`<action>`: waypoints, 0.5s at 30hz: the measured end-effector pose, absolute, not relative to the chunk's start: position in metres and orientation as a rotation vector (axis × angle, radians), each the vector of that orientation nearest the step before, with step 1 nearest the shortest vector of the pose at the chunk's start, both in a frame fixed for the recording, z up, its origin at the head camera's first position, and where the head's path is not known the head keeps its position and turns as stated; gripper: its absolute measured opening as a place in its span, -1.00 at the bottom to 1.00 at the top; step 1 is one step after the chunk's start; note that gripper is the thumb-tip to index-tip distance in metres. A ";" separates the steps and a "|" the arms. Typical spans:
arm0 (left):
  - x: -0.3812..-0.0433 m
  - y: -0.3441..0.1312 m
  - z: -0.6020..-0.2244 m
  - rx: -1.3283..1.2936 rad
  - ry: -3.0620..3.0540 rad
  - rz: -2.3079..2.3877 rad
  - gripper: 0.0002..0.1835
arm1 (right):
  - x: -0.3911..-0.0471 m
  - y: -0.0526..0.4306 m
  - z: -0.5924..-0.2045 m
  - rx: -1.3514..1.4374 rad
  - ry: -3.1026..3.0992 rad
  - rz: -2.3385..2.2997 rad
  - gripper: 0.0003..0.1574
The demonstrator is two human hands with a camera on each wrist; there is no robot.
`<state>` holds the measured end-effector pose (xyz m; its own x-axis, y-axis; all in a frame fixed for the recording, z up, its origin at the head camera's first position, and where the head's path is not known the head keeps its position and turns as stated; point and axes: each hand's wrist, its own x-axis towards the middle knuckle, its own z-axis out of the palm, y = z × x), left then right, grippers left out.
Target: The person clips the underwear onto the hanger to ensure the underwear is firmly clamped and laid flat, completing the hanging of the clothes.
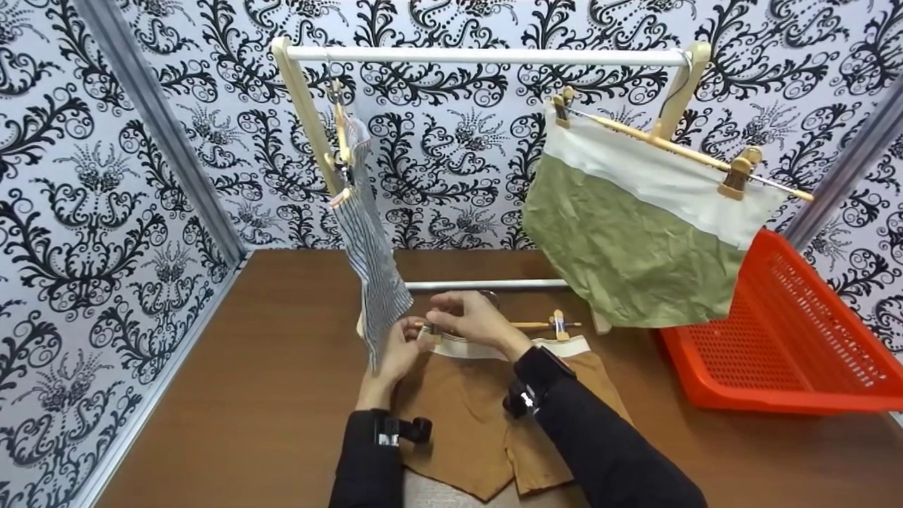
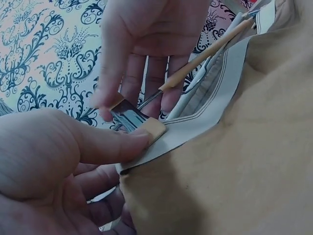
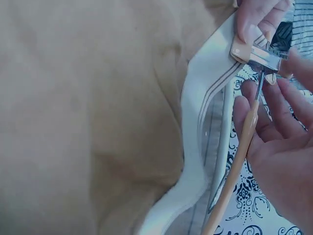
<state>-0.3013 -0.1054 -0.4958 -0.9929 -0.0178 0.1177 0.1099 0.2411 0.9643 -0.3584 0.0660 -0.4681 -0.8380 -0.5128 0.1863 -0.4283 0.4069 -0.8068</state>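
Observation:
Brown shorts (image 1: 458,402) with a white waistband (image 2: 210,110) lie on the table. A wooden clip hanger (image 1: 528,325) lies along the waistband. At the waistband's left corner, my left hand (image 1: 398,353) pinches the hanger clip (image 2: 152,128) and cloth, thumb in front and fingers behind. My right hand (image 1: 474,321) holds the upper end of that same clip with its thumb, its other fingers behind the hanger rod (image 3: 239,152). The far-right clip (image 1: 559,324) sits at the waistband's other end.
A white-barred rack (image 1: 487,56) stands behind. Striped cloth (image 1: 370,243) hangs at its left, close to my left hand; a green and white garment (image 1: 628,233) hangs right on a clip hanger. A red basket (image 1: 776,395) stands right on the brown table (image 1: 261,395).

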 end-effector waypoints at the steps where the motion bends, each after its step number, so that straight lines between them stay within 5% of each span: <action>1: -0.301 -0.105 -0.496 -0.093 -2.393 -1.871 -0.68 | -0.359 0.066 -0.467 -0.864 2.579 -1.397 -0.48; 15: -0.294 -0.115 -0.491 -0.104 -2.387 -1.939 -0.72 | -0.365 0.073 -0.468 -0.894 2.595 -1.621 -0.67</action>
